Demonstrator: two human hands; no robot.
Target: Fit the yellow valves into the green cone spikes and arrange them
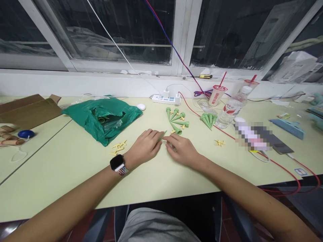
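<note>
Your left hand pinches a slim, pointed green plastic spike over the pale yellow tabletop; your right hand curls close beside it, though I cannot tell whether it grips anything. Beyond your hands, green conical plastic spikes lie fanned out; small yellow plastic pegs sit near your left wrist

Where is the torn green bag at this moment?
In the head view, the green bag lies on the left side of the table, between the brown cardboard and a white rounded object, with loose yellow pieces near its closest corner.
</note>
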